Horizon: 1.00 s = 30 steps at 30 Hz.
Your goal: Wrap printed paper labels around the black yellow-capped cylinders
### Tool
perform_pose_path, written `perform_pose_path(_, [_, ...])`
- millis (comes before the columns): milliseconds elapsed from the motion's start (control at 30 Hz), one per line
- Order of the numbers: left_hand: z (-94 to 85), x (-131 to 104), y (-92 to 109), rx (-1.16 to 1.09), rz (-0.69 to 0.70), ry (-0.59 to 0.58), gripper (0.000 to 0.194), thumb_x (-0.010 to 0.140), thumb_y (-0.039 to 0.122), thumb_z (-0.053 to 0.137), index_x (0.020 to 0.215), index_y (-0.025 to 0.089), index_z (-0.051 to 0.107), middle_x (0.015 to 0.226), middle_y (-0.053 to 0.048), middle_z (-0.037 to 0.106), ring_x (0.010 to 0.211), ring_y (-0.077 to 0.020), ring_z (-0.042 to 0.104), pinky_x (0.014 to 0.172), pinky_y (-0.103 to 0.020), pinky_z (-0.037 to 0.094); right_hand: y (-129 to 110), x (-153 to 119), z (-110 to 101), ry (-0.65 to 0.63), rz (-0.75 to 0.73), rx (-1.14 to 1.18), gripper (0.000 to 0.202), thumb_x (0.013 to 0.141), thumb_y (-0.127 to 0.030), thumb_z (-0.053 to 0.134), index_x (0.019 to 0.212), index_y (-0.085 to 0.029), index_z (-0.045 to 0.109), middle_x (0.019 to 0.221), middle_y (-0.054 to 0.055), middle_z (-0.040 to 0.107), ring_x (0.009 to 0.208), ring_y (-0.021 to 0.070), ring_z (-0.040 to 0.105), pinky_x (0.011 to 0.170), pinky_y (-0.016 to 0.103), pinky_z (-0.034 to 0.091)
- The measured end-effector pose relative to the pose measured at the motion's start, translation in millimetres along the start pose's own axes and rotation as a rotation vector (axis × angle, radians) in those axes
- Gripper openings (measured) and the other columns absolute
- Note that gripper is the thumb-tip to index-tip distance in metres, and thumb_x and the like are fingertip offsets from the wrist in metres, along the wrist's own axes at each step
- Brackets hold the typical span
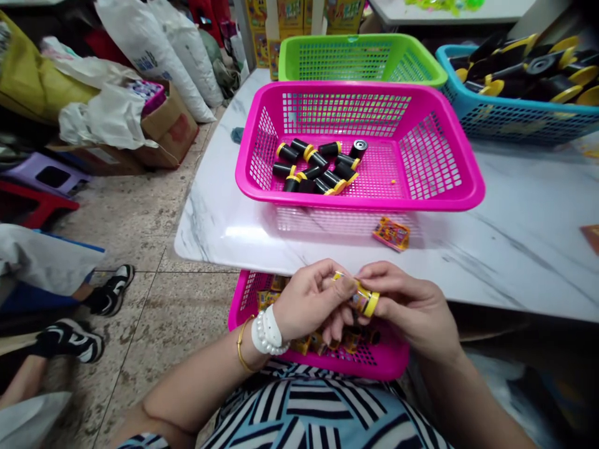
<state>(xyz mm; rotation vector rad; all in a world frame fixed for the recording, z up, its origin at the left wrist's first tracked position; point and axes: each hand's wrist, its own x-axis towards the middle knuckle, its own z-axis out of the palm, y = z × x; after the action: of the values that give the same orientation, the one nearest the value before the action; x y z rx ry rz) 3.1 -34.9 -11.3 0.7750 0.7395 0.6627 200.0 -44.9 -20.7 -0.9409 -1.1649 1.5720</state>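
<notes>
Above my lap, both hands hold a small cylindrical container [360, 299] with a yellow end and a printed label around it. My left hand [313, 299] is closed on its left end, thumb on top. The fingers of my right hand [416, 305] pinch it near the yellow end. Beneath my hands, a lower pink basket [397, 365] holds several labelled containers, partly hidden by my left arm. On the table just beyond lies a small stack of orange printed labels [392, 234]. Several black cylinders with yellow ends [318, 159] lie in a larger pink basket [444, 165].
The baskets stand on a white marbled table [219, 218]. A green basket [360, 40] is behind, and a blue basket [524, 118] full of black and yellow parts is at the right. On the left are a cardboard box [173, 131], white sacks [154, 56] and another person's shoes [112, 290].
</notes>
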Motion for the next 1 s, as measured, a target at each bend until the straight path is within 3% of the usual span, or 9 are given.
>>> perform_pose_path(200, [-3.8,-2.1,-1.9,-0.13,0.01,0.006,0.051,0.075,0.051,0.087,0.098,0.014,0.06,0.067,0.001,0.067,0.048,-0.0079,0.062,0.043,-0.015,0.051,9.4,-4.7,3.4,0.037,-0.181,0.052,0.019,0.086,-0.021,0.077,0.102,-0.031,0.079,0.102,0.001,0.059,0.061,0.0091,0.069,0.05,0.023,0.064])
perform_pose_path(300, [-4.1,-4.6,1.2,-0.13,-0.018,-0.011,0.05,0.074,0.051,0.087,0.093,0.014,0.06,0.065,0.001,0.068,0.045,-0.0074,0.059,0.041,-0.015,0.049,0.8,-3.1,1.9,-0.044,-0.228,-0.079,0.022,0.085,-0.024,0.08,0.106,-0.03,0.079,0.105,0.004,0.061,0.071,0.013,0.071,0.055,0.024,0.065])
perform_pose_path(433, [-5.4,-4.4,4.7,-0.133,-0.028,-0.058,0.049,0.078,0.051,0.084,0.102,0.014,0.064,0.062,0.002,0.066,0.04,-0.0053,0.053,0.037,-0.014,0.042,-3.3,0.9,-2.9,-0.066,-0.327,-0.247,0.018,0.079,-0.022,0.085,0.096,-0.028,0.082,0.087,0.002,0.062,0.076,0.0137,0.069,0.065,0.024,0.064])
perform_pose_path(500, [-5.8,-3.5,5.0,-0.102,-0.008,-0.021,0.045,0.08,0.051,0.082,0.098,0.013,0.066,0.062,0.002,0.064,0.04,-0.0037,0.05,0.037,-0.013,0.039,0.1,2.2,-1.8,-0.021,-0.298,-0.251,0.016,0.08,-0.019,0.084,0.093,-0.028,0.082,0.086,0.001,0.061,0.069,0.0115,0.068,0.062,0.023,0.062])
perform_pose_path(600, [-3.5,-3.5,3.8,-0.076,0.063,0.11,0.044,0.08,0.047,0.083,0.102,0.014,0.064,0.067,0.003,0.065,0.044,-0.005,0.053,0.039,-0.014,0.042,5.8,0.6,6.8,0.1,-0.189,-0.21,0.023,0.082,-0.023,0.082,0.104,-0.028,0.08,0.093,0.002,0.066,0.064,0.0111,0.07,0.056,0.022,0.062])
perform_pose_path(700, [0.7,-6.9,1.7,-0.044,0.118,0.196,0.04,0.082,0.041,0.082,0.107,0.016,0.063,0.069,0.003,0.065,0.048,-0.0069,0.056,0.043,-0.016,0.046,5.5,-5.5,17.8,0.268,-0.205,-0.273,0.03,0.077,-0.023,0.087,0.105,-0.026,0.079,0.094,0.003,0.073,0.073,0.0154,0.075,0.064,0.024,0.065])
perform_pose_path(800, [0.6,-10.5,0.3,0.153,0.328,0.214,0.03,0.083,0.032,0.081,0.106,0.017,0.069,0.083,-0.002,0.071,0.068,-0.0129,0.067,0.063,-0.024,0.057,2.0,-10.4,20.6,0.349,-0.192,-0.336,0.019,0.078,-0.022,0.086,0.096,-0.024,0.08,0.088,0.004,0.077,0.068,0.015,0.075,0.061,0.022,0.064])
perform_pose_path(900, [-6.8,-9.0,1.5,0.527,0.665,0.188,0.024,0.085,0.025,0.079,0.108,0.018,0.074,0.101,-0.008,0.076,0.093,-0.0193,0.07,0.087,-0.033,0.057,3.2,-9.4,13.8,0.235,0.005,-0.201,0.016,0.078,-0.027,0.086,0.092,-0.021,0.08,0.077,0.003,0.078,0.058,0.0146,0.073,0.056,0.023,0.064])
perform_pose_path(1000, [-15.6,-4.2,5.4,0.714,0.762,0.09,0.021,0.09,0.024,0.073,0.11,0.018,0.074,0.102,-0.01,0.076,0.096,-0.0204,0.07,0.089,-0.034,0.056,8.4,-5.7,9.1,0.166,0.133,-0.101,0.019,0.081,-0.031,0.084,0.096,-0.02,0.079,0.072,0.003,0.078,0.057,0.0153,0.074,0.06,0.025,0.065])
